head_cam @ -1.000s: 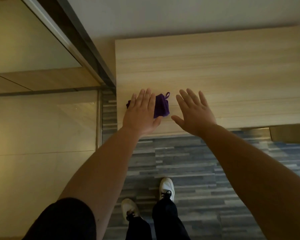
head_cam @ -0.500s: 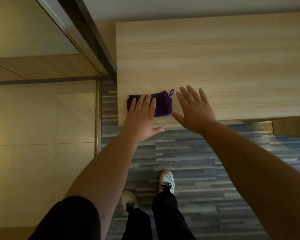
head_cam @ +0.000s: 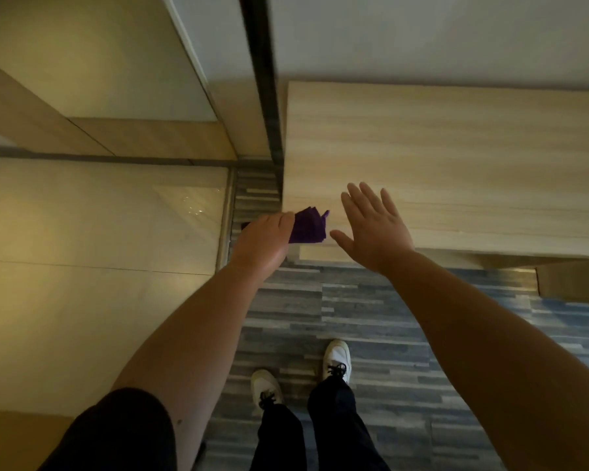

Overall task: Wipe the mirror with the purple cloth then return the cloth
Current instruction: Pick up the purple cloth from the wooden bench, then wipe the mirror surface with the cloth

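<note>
The folded purple cloth [head_cam: 309, 226] is at the near left corner of the light wooden table [head_cam: 456, 158], with a small loop sticking up at its right. My left hand [head_cam: 264, 241] is curled around the cloth's left part, its fingers hidden from view under the knuckles. My right hand [head_cam: 374, 227] hovers flat and spread just right of the cloth, touching nothing. The mirror [head_cam: 92, 212] is the large reflective panel filling the left side, with a dark frame strip [head_cam: 262, 79] between it and the table.
The grey striped carpet [head_cam: 371, 317] lies below, with my white shoes [head_cam: 336, 360] and dark trousers. A white wall [head_cam: 422, 35] runs behind the table. A wooden panel [head_cam: 573, 282] sits low at the right under the table edge.
My left hand went from lying flat on the cloth to closing around it and bunching it at the table corner. The right hand stayed spread beside it. The view shifted right.
</note>
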